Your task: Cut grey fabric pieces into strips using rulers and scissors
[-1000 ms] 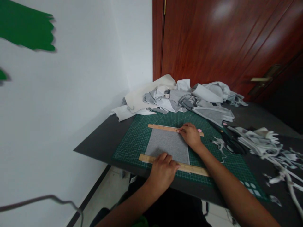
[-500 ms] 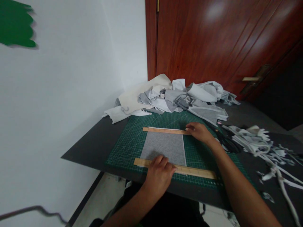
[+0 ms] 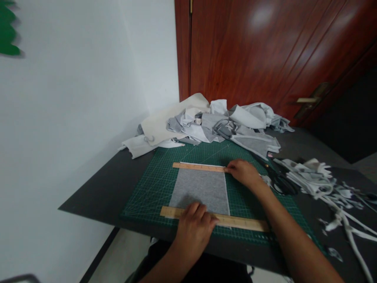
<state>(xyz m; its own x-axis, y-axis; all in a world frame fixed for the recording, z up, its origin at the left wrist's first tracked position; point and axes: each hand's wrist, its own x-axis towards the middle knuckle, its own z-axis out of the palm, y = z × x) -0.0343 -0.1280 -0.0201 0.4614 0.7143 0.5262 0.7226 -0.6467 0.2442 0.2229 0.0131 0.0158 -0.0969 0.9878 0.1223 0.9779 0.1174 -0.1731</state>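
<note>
A grey piece of fabric (image 3: 200, 188) lies flat on the green cutting mat (image 3: 147, 186), with a thin white edge along its right side and top. Across its near edge runs a wooden ruler (image 3: 246, 223), and my left hand (image 3: 196, 224) is closed over the middle of it, pressing down. A second wooden ruler (image 3: 197, 167) lies along the fabric's far edge, leaving a narrow white strip beyond it. My right hand (image 3: 240, 172) pinches the right end of this far ruler near the fabric's top right corner. Its fingertips partly cover that end.
Black-handled scissors (image 3: 281, 182) lie right of my right hand. A heap of grey and cream fabric (image 3: 203, 122) spans the back of the dark table (image 3: 97, 196), against the wall and door. Fabric scraps (image 3: 309, 177) and strips lie at the right.
The whole view has shifted slightly. My right hand's fingers have come down and left onto the far ruler's end. My left hand stays on the near ruler.
</note>
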